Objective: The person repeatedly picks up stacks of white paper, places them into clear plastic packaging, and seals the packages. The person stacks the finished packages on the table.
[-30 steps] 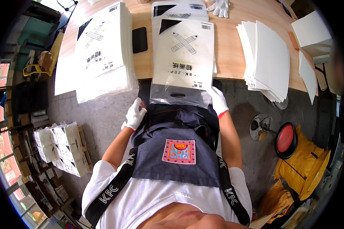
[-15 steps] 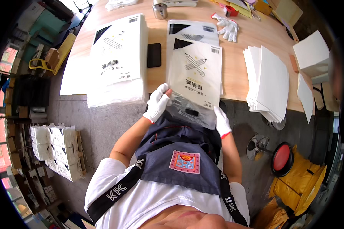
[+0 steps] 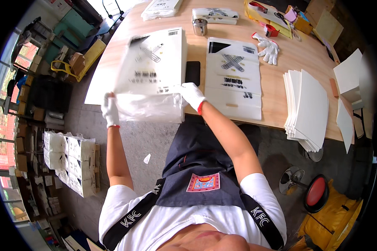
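A clear plastic bag of white paper (image 3: 148, 69), printed with crossed pencils and a black corner, lies over the tall stack on the table's left; its left side is blurred by motion. My left hand (image 3: 110, 112), in a white glove with a red cuff, is closed at the bag's near left corner. Over at the near right corner, my gloved right hand (image 3: 192, 97) pinches the bag's edge. The bag's loose plastic end (image 3: 151, 108) hangs toward me past the table edge. Another bagged paper pack (image 3: 233, 79) lies flat to the right.
Between the packs lies a black phone (image 3: 192, 73). Farther back stand a metal cup (image 3: 200, 26), more bagged packs (image 3: 215, 16), a spare white glove (image 3: 267, 48) and red tape (image 3: 272, 30). Fanned white sheets (image 3: 305, 106) lie at right; a red-seated stool (image 3: 316, 193) stands below.
Both hands have moved left, carrying the bag from in front of me onto the left stack. A small white scrap now shows on the floor.
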Demonstrator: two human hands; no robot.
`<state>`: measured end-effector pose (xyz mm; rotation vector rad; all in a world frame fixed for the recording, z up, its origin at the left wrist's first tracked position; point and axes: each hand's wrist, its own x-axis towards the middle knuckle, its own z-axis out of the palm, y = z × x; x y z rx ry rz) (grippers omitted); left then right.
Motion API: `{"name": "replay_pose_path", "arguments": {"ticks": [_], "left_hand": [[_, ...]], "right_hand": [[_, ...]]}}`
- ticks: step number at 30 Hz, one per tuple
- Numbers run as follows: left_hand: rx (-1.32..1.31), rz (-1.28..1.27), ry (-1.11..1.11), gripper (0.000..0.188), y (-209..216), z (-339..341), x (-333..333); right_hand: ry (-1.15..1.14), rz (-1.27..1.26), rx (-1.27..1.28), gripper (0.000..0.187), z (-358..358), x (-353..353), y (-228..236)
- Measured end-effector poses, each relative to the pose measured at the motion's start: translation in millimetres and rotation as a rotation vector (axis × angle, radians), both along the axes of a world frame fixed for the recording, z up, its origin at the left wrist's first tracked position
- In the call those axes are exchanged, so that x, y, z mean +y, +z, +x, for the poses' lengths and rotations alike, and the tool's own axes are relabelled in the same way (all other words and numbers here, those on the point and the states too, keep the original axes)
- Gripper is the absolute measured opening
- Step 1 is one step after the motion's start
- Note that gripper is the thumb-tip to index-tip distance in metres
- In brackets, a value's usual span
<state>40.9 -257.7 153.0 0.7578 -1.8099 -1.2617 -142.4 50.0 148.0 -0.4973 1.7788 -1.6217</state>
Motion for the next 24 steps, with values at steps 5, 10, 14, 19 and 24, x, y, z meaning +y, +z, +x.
{"name": "replay_pose_path", "arguments": {"ticks": [5,10,14,19,24], "left_hand": [[-0.02,-0.015,0.195,0.036,-81,13,51],[-0.566,0.383,-0.068,0.027,-225,39,107],[-0.323,-0.15,-0.764,0.014,-156,-14,270],[-0.172,-0.66,-0.861,0.02,-78,-130,361],[-0.712,-0.742,-1.01,0.016,-97,-212,369]], "right_hand": [[-0.044,-0.043,-0.013,0.026,16,10,-23],[0.303,-0.118,-0.378,0.027,93,82,-42],[0.056,0.044,-0.531,0.029,116,184,-86],[-0.233,0.107,-0.479,0.032,139,272,-83],[-0.362,0.053,-0.424,0.037,154,293,-73]]}}
